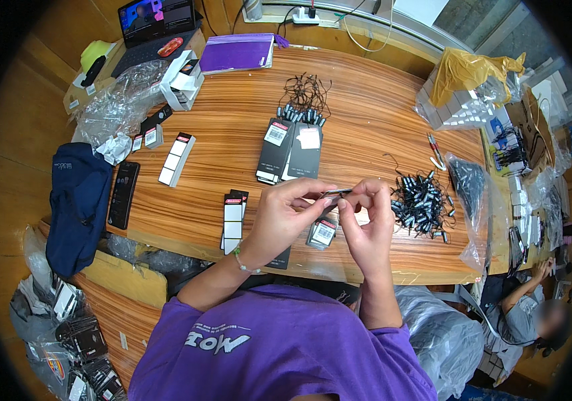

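Pinched between both your hands is a small dark tag (334,193) with a thin cord, held up over the near edge of the wooden table (232,127). Your left hand (286,214) grips its left end with thumb and forefinger pressed together; your right hand (366,220) closes its fingertips on the right end, the other fingers curled.

Head view, only one here: just under your hands lies a short stack of black tags with white labels (322,234). Right of your right hand sits a tangled heap of corded metal-tipped fasteners (421,204), near a clear plastic bag (473,194). Ahead of your hands, two black card packs (292,150) and a smaller bunch of cords (306,93). Left: strips of white-labelled cards (232,220), another strip (176,159), a dark phone-like slab (123,194), a navy bag (77,200), crinkled plastic (115,100), a laptop (155,30), a purple folder (236,53). Another person sits low at the right edge (533,314).

Risks, as a guess: the piece is tiny and your grip is fingertip-only, so a slip could drop it into the tag stack or off the table edge. The cord could snag in the heap if your right hand drifts that way. Whether the cord is threaded yet, cannot tell.
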Action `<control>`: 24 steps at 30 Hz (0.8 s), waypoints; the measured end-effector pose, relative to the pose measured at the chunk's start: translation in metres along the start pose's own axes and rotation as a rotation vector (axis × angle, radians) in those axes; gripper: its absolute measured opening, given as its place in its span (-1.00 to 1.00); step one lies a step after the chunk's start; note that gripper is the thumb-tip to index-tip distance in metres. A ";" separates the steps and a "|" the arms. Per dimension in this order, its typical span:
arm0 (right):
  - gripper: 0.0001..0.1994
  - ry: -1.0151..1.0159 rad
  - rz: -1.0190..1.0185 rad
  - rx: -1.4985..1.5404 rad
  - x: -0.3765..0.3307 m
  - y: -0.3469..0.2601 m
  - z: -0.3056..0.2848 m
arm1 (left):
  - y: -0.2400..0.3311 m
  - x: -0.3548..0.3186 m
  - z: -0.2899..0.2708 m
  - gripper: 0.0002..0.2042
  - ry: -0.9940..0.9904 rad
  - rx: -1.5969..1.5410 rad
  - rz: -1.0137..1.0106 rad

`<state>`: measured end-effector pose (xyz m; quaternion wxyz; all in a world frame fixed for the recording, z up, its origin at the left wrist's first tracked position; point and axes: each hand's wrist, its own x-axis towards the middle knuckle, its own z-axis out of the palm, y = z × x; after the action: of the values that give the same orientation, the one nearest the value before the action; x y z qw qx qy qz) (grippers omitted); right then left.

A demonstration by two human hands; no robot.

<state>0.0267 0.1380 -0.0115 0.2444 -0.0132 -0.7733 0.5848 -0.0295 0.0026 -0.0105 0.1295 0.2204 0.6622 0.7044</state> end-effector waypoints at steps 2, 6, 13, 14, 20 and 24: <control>-0.77 -0.006 -0.003 -0.012 0.001 0.000 -0.001 | 0.002 0.000 0.001 -0.82 0.005 0.021 0.025; -0.77 -0.025 0.051 0.054 0.000 0.000 -0.001 | 0.006 0.000 -0.001 -0.84 -0.006 0.142 0.095; -0.74 -0.050 0.267 0.578 -0.002 -0.001 -0.006 | 0.000 -0.002 -0.002 -0.84 -0.019 0.360 0.391; -0.75 -0.044 0.258 0.573 -0.003 -0.001 -0.006 | 0.002 -0.002 -0.002 -0.84 -0.023 0.380 0.438; -0.75 0.032 0.006 0.217 -0.014 0.000 0.001 | 0.004 -0.005 -0.005 -0.84 -0.025 0.398 0.492; -0.72 -0.006 0.045 0.300 -0.015 0.001 -0.002 | 0.006 -0.007 -0.006 -0.84 -0.046 0.411 0.507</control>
<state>0.0405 0.1351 -0.0177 0.2280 0.0081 -0.6775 0.6993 -0.0258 -0.0061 -0.0053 -0.0824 0.4156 0.7116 0.5605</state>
